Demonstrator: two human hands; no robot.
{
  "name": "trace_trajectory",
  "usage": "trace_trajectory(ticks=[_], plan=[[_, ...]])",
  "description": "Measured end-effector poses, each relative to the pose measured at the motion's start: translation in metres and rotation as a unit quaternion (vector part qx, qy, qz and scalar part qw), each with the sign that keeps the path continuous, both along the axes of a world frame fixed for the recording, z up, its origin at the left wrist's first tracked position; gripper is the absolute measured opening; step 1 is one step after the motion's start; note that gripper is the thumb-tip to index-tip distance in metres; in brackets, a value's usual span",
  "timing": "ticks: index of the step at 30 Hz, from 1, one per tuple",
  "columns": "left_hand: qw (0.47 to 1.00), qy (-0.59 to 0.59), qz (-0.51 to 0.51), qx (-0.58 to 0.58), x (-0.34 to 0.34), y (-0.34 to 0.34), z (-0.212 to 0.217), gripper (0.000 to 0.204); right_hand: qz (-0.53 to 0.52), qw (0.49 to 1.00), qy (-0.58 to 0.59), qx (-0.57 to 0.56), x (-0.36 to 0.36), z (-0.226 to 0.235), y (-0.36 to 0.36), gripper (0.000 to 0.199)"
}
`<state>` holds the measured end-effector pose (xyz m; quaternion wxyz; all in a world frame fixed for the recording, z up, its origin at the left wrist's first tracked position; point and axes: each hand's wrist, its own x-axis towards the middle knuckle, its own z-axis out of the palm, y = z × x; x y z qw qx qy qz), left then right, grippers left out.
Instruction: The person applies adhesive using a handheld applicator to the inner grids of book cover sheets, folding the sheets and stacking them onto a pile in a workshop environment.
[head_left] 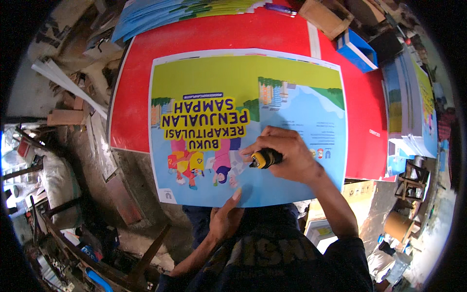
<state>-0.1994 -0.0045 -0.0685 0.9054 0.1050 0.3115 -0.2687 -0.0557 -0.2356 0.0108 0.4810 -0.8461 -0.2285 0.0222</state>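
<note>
A large printed cover sheet (pixel 209 78), green and blue with cartoon figures, lies upside down to me on a red board (pixel 131 97). It has a crease down the middle. My left hand (pixel 226 216) pinches its near edge, thumb on top and fingers hidden beneath. Above the sheet's centre, my right hand (pixel 292 153) grips a yellow-and-black utility knife (pixel 265 158), its index finger stretched to the left over the print. Whether a blade is out cannot be made out.
More printed sheets (pixel 170 19) are stacked at the far edge, with a purple pen-like item (pixel 279 9) beside them. A blue box (pixel 357 51) stands far right, near another stack of printed sheets (pixel 413 107). Cardboard (pixel 362 194) lies at the lower right. Wooden clutter fills the left floor.
</note>
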Motion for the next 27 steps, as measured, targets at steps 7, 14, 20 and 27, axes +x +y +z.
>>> trace_trajectory(ticks=[7,14,20,27], plan=[[0.923,-0.094,-0.191,0.319,0.002,0.019,0.008,0.057,-0.009,0.997,0.063,-0.040,-0.003,0.003,0.014,0.045],[0.942,-0.060,-0.135,0.300,0.015,0.010,0.023,0.053,-0.037,0.999,0.008,-0.016,0.000,0.000,0.017,0.042],[0.945,-0.068,-0.134,0.291,0.010,0.019,0.010,0.051,0.000,1.000,-0.021,-0.023,0.003,0.006,0.014,0.043],[0.939,-0.010,-0.124,0.319,0.019,0.011,0.016,0.044,-0.019,0.999,-0.011,-0.045,0.004,0.008,0.017,0.035]])
